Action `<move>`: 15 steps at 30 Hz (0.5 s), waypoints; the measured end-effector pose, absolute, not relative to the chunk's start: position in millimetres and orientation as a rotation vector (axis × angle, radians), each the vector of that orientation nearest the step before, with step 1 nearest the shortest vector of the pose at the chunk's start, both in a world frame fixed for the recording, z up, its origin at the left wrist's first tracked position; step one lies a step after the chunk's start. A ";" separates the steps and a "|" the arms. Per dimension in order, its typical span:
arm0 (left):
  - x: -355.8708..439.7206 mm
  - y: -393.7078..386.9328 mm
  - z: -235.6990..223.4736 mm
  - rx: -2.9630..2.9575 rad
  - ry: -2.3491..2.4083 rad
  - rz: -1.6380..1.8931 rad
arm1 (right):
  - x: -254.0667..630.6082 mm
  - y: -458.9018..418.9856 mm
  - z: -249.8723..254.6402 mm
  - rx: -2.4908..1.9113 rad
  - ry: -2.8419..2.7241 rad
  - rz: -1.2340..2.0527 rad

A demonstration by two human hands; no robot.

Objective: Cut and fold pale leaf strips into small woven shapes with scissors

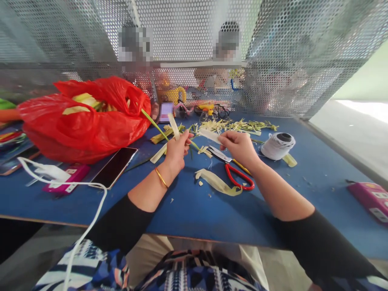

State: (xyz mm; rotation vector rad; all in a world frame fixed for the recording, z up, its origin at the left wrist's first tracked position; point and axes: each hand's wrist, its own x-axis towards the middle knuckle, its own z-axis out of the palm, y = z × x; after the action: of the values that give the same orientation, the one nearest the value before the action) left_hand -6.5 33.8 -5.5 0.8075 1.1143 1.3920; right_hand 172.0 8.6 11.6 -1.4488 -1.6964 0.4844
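Note:
My left hand (177, 148) is closed around a long green stem (154, 124), with a pale husk strip (173, 127) sticking up from the same grip. Between the thumb and fingers of my right hand (238, 146) is another pale husk strip (209, 135). Just below that hand lies a pair of scissors (239, 178) with red handles, blades parted and pointing left. Beside the scissors a curled loose husk piece (218, 182) rests on the blue table (188, 214). A spool of white thread (277, 146) stands to the right of my right hand.
A red plastic bag (81, 137) of husks fills the left side. Near it lie a phone (115, 166), a magenta power strip (71, 178) and a white cable (101, 202). Husk scraps (239, 126) spread along the back, before a perforated metal screen (194, 36). Another magenta box (370, 198) sits far right.

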 end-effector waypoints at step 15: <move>-0.7 25.5 -3.1 0.795 1.092 1.432 | 149.8 -2.7 3.9 -1.432 -1.852 0.705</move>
State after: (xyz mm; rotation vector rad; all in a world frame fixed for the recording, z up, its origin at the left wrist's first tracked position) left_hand -0.7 25.5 -3.1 0.7951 1.0917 1.4324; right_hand 149.8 -2.7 3.9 -1.4323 -1.8516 0.7053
